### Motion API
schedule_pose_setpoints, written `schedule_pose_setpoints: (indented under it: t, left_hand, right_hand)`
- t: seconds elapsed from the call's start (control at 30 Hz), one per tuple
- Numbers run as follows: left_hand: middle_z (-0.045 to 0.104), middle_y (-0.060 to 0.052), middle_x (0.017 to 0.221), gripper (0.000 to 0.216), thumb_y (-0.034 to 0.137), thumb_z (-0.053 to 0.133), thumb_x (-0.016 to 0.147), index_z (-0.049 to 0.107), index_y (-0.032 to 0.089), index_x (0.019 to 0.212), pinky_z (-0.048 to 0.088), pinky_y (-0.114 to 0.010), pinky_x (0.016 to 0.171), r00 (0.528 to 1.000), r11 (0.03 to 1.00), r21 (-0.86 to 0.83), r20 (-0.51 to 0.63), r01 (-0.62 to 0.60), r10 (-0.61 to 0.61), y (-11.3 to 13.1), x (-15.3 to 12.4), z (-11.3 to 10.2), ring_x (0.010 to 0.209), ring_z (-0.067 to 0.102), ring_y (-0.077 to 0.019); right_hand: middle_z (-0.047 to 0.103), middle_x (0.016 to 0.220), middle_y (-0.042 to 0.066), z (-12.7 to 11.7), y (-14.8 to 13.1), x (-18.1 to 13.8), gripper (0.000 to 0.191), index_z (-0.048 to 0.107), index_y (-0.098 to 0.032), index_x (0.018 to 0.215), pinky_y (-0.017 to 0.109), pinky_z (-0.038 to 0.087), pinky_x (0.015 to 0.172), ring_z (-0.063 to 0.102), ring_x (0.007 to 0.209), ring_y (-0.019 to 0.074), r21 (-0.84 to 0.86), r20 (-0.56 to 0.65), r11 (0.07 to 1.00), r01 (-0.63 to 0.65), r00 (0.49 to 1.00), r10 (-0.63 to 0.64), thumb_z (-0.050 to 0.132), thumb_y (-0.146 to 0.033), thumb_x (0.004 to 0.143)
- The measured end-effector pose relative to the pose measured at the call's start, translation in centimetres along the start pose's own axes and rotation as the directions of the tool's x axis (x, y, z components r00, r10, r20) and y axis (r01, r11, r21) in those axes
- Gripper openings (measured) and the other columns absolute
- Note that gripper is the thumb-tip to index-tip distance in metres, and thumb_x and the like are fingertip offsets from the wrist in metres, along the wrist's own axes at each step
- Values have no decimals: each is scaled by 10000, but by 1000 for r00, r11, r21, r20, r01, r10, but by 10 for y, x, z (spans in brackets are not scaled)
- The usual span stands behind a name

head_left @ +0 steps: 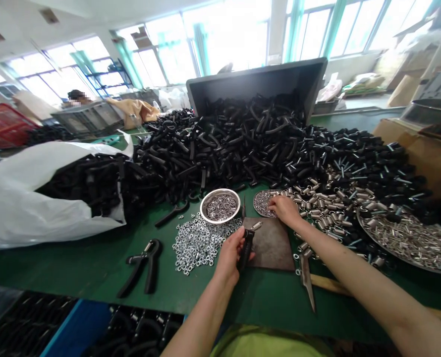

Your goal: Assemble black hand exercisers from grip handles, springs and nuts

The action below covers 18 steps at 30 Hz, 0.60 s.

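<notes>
My left hand [231,252] is wrapped round a black hand-grip handle [247,248], with a metal coil spring [256,226] sticking out at its top. Beneath it lies a dark metal plate [272,248]. My right hand [284,209] dips its pinched fingertips into a shallow dish [259,203] of tiny metal parts; what they hold is too small to make out. Left of that dish stands a steel bowl [202,210] of metal rings. Loose nuts [194,243] are spread in front of the bowl. An assembled hand grip [146,267] rests on the green table at the left.
Black handles [235,144] pile up from a tipped grey bin [257,79]. At the right lie springs [326,210], a tray of metal pins [410,243] and a hammer [307,282]. A white sack [38,218] is on the left; a blue crate [77,327] stands below the table edge.
</notes>
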<state>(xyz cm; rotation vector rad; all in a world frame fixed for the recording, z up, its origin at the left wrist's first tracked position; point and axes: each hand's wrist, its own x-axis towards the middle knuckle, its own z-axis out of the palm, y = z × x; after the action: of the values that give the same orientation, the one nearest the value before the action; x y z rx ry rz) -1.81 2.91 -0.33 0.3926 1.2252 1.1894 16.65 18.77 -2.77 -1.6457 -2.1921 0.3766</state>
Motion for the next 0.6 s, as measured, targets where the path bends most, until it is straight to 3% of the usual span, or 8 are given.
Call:
schedule_pose_setpoints:
  t: [0.23, 0.37, 0.5, 0.6]
  left_hand:
    - [573, -26, 701, 452, 569, 613, 720, 574, 135, 841, 510, -218, 493, 973, 952, -204, 72, 229, -219, 10, -3, 7, 574, 574, -109]
    - [593, -39, 702, 478, 588, 589, 733, 582, 126, 855, 502, -210, 484, 954, 917, -277, 168, 288, -249, 12, -3, 6, 569, 581, -112]
    - [596, -36, 679, 471, 572, 577, 754, 588, 116, 872, 497, -210, 476, 937, 892, -318, 243, 320, -250, 11, -6, 7, 533, 575, -106]
    - [596, -36, 673, 485, 577, 553, 769, 593, 107, 884, 495, -211, 474, 929, 892, -311, 277, 327, -243, 11, -10, 10, 513, 567, -100]
  right_hand:
    - [687, 767, 35, -20, -2, -12, 105, 618, -182, 799, 289, 457, 668, 622, 708, 166, 311, -37, 947, -80, 995, 96, 524, -213, 765]
    - [701, 850, 30, -28, -28, -51, 163, 564, -187, 917, 265, 484, 608, 630, 663, 138, 532, 26, 846, -31, 999, 20, 475, -285, 822]
    - [673, 745, 15, -29, -57, -90, 142, 615, -188, 803, 273, 477, 616, 609, 657, 150, 747, 107, 662, -66, 994, -22, 604, -319, 751]
    - [636, 742, 13, -25, -69, -100, 82, 647, -197, 712, 289, 463, 692, 593, 731, 161, 757, 24, 652, 23, 998, -63, 650, -279, 712]
